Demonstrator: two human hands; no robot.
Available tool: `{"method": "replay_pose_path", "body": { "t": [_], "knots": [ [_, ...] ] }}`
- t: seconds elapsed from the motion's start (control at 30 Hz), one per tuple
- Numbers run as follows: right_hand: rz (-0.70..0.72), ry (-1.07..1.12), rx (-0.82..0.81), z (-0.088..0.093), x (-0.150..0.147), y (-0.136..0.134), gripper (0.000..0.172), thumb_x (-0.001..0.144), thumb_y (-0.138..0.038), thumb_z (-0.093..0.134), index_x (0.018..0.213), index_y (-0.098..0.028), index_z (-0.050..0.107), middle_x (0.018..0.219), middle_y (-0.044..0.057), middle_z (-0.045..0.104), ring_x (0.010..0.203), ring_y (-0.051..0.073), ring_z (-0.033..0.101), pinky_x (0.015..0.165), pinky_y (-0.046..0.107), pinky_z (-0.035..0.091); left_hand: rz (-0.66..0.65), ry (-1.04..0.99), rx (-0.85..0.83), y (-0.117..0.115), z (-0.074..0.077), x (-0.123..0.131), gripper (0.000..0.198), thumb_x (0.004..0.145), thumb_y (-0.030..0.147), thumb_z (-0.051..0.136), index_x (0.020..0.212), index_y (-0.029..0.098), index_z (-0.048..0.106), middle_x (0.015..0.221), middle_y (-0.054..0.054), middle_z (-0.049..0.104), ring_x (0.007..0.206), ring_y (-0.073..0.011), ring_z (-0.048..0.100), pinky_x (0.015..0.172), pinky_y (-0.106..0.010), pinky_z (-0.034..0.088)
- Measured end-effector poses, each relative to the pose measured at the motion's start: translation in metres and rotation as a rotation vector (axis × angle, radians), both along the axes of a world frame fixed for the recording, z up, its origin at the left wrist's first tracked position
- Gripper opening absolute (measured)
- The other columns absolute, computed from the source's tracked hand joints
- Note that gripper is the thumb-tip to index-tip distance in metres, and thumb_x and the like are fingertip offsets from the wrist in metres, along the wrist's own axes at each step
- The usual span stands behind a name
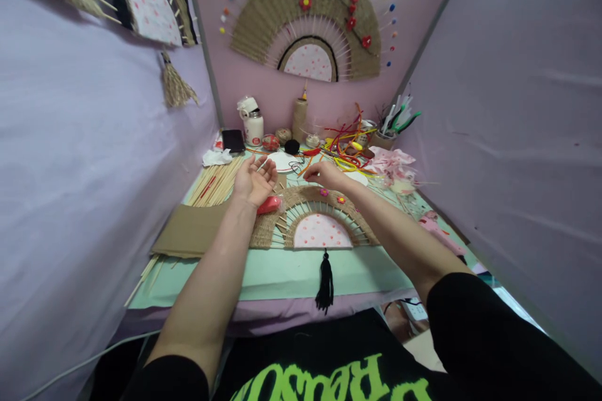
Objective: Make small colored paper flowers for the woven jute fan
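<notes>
My left hand is turned palm up with its fingers loosely spread and nothing in the palm. Just below its wrist lies a red lump in clear wrapping. My right hand hovers over the upper edge of a woven twine fan, fingers drawn together in a pinch; whatever they hold, if anything, is too small to make out. Pink and red flowers sit on the fan's band. Its white half-round centre has pink dots, and a black tassel hangs below. My right forearm covers part of the fan.
Thin wooden sticks and cardboard lie on the left. Along the back stand a white bottle, a twine spool, coloured pipe cleaners and a tool cup. A pink glue gun lies right. A larger fan hangs behind.
</notes>
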State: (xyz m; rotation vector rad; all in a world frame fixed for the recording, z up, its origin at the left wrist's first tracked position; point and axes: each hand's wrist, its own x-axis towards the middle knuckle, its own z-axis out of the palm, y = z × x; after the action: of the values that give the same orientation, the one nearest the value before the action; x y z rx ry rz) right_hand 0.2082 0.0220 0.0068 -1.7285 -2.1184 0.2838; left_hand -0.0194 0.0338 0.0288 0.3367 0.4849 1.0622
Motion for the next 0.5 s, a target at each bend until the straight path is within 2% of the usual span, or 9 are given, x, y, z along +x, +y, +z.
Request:
{"method": "replay_pose_path", "body": {
  "t": [0.17, 0.5],
  "knots": [
    [-0.009, -0.064, -0.03, -0.014, -0.004, -0.001, 0.019, 0.079, -0.013, 0.061, 0.087, -0.021, 0.076, 0.091, 0.002, 0.075, 0.084, 0.016, 0.066, 0.075, 0.022, 0.045, 0.006, -0.004, -0.01, 0.002, -0.001, 0.0, 0.014, 0.084, 0.027, 0.052, 0.089, 0.016, 0.06, 0.075, -0.004, 0.062, 0.067, -0.0114, 0.062, 0.063, -0.022, 0.051],
    [0.002, -0.123, -0.017, -0.02, -0.011, -0.001, 0.017, 0.08, -0.016, 0.062, 0.088, -0.022, 0.076, 0.093, 0.002, 0.075, 0.087, 0.017, 0.066, 0.075, 0.023, 0.043, 0.001, -0.007, 0.008, 0.004, -0.003, 0.0, 0.014, 0.084, 0.027, 0.052, 0.087, 0.015, 0.06, 0.073, -0.003, 0.062, 0.065, -0.0105, 0.062, 0.062, -0.021, 0.051]
  ]
}}
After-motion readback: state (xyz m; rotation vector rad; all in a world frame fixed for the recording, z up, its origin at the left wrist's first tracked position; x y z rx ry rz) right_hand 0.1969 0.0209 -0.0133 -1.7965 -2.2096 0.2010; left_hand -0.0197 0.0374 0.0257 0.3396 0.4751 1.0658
